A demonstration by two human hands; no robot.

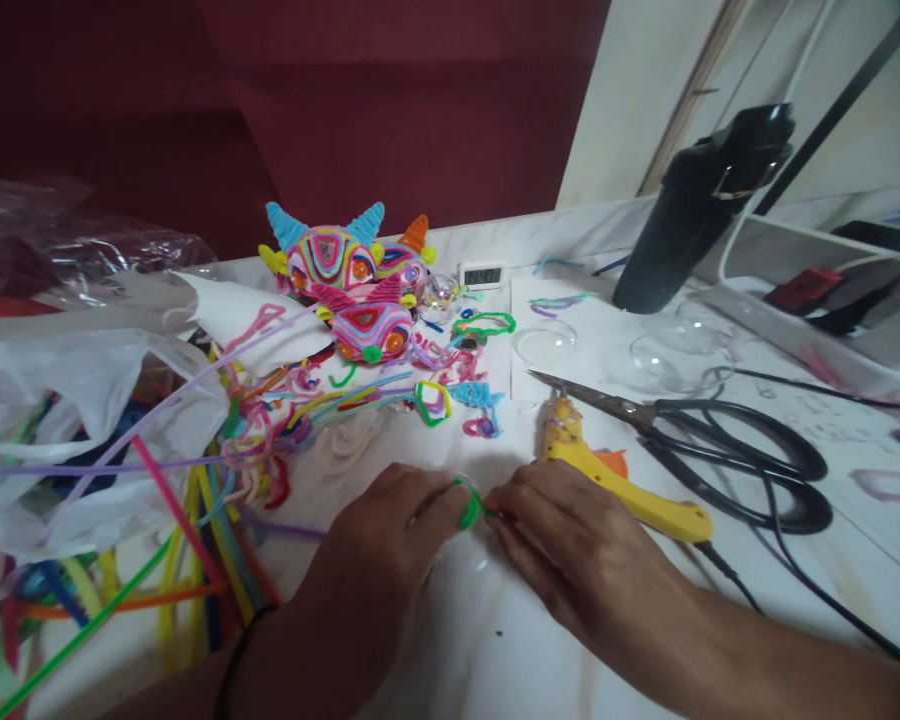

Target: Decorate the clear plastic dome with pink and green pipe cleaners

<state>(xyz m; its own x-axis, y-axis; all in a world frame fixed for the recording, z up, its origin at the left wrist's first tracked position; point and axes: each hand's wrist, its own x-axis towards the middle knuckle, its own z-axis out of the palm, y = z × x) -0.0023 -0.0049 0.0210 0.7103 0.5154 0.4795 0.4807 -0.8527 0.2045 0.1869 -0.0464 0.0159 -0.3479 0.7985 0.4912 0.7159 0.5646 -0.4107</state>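
Note:
My left hand [390, 540] and my right hand [570, 535] meet low in the middle of the view. Between their fingertips is a small green pipe cleaner piece [470, 508], bent or coiled, pinched from both sides. Its far details are hidden by the fingers. Right beside my right hand lies a yellow glue gun [630, 493], and its nozzle points away. Black-handled scissors [652, 415] rest across the glue gun's far side. Beyond my hands sit small bent pieces, among them a green and yellow loop [433, 402] and a blue piece [474, 393].
Colourful horned heads [330, 262] stand at the back beside a small digital clock [482, 275]. Loose pipe cleaners and a plastic bag [105, 370] cover the left. Clear domes [546, 343], a black bottle [675, 220], a white tray [862, 330] and cables occupy the right.

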